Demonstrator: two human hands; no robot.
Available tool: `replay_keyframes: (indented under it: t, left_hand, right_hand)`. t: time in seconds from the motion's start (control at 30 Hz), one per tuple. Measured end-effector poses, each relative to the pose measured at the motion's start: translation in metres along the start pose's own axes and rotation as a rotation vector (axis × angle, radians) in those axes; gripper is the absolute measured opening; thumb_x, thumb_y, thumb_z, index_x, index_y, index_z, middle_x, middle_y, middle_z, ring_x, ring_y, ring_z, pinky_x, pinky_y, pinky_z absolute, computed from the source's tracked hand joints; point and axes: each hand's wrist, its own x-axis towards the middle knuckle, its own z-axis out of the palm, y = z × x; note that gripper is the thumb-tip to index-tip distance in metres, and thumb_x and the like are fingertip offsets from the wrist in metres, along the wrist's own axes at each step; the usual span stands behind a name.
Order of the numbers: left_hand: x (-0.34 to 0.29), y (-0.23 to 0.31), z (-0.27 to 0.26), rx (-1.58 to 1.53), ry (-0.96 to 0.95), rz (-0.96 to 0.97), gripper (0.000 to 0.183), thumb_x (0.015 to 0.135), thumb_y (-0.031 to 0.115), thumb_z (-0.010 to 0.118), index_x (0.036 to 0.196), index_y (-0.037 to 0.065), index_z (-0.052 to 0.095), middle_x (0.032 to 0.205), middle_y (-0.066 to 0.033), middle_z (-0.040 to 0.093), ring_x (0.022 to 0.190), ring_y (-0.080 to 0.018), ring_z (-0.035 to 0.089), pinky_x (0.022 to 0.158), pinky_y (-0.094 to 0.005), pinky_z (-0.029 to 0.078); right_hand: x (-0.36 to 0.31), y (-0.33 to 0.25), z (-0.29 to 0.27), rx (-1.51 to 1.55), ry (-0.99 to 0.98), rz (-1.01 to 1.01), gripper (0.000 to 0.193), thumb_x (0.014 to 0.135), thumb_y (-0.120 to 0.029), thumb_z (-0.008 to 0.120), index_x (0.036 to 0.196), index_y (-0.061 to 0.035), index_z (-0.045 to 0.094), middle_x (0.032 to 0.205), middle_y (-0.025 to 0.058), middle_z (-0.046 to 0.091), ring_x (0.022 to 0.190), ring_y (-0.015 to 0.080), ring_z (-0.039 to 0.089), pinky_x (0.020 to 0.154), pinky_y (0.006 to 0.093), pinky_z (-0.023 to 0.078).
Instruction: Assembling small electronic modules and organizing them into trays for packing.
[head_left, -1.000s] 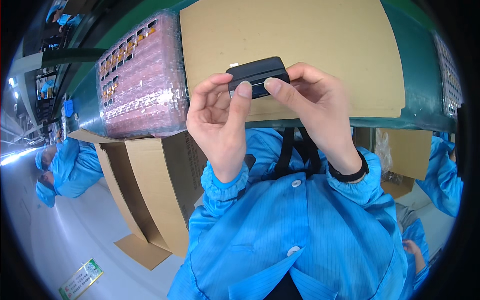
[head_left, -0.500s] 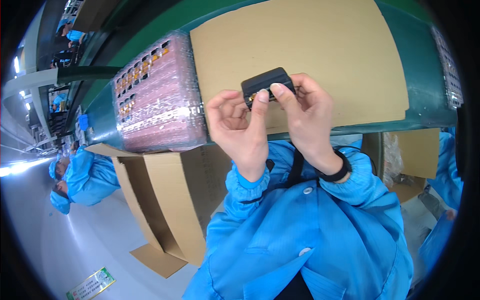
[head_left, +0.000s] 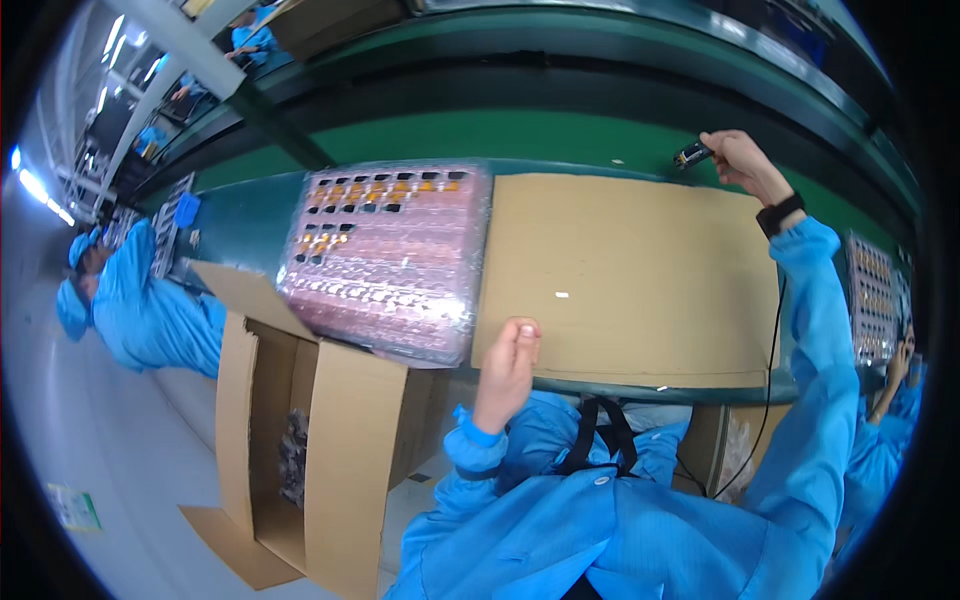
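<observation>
"Now, black device (head_left: 691,154)?"
"Beyond far edge of cardboard sheet (head_left: 630,270); juts left from right hand (head_left: 742,160) clamped on it, long axis roughly crosswise. Left hand (head_left: 508,365) curled together, sheet's near-left corner."

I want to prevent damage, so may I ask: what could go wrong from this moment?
The black device, held near one end by the right hand, might slip and drop beyond the cardboard sheet. The thin black cord hanging by the sheet's right edge could snag. The pink tray of small parts lies close to the open carton; a knock might tip parts into it.
</observation>
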Motion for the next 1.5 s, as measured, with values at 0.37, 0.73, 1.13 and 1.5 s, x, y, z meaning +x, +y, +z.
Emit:
replay_keyframes:
  t: [0.37,0.73,1.13,1.5]
  left_hand:
    - [-0.004,-0.005,-0.022,0.697,0.276,0.222,0.017,0.096,0.011,0.057,0.107,-0.001,0.058,0.1,-0.0189,0.06,0.091,-0.0362,0.059,0.077,-0.042,0.047]
    - [0.047,-0.046,0.063,1.197,0.352,0.199,0.056,0.093,0.03,0.062,0.129,-0.011,0.047,0.125,-0.03,0.053,0.114,-0.0448,0.05,0.097,-0.0494,0.041]
    - [0.055,-0.061,0.114,1.205,0.277,0.233,0.059,0.087,0.036,0.069,0.122,-0.008,0.052,0.113,-0.0263,0.054,0.104,-0.0431,0.053,0.087,-0.0486,0.045]
    - [0.043,-0.019,0.247,1.056,-0.262,0.2,0.056,0.087,0.034,0.069,0.122,-0.007,0.054,0.113,-0.0244,0.054,0.108,-0.0409,0.053,0.093,-0.0479,0.043]
  right_hand:
    - [0.01,0.031,-0.02,-0.663,0.259,-0.136,0.045,0.086,-0.038,0.065,0.098,0.0047,0.069,0.085,0.0174,0.071,0.079,0.0297,0.069,0.065,0.0383,0.054]
    - [-0.151,0.205,-0.027,-0.591,0.344,0.084,0.076,0.081,-0.051,0.072,0.118,0.0141,0.056,0.103,0.0316,0.066,0.098,0.039,0.067,0.084,0.0413,0.053]
    - [-0.273,0.301,-0.046,-0.405,0.402,0.574,0.054,0.081,-0.034,0.078,0.111,0.0068,0.059,0.096,0.0204,0.07,0.086,0.0228,0.069,0.076,0.0338,0.054]
    - [-0.438,0.455,-0.038,1.205,0.525,0.244,0.054,0.085,-0.006,0.071,0.133,0.0024,0.049,0.128,0.0143,0.06,0.112,0.0264,0.062,0.096,0.0399,0.052]
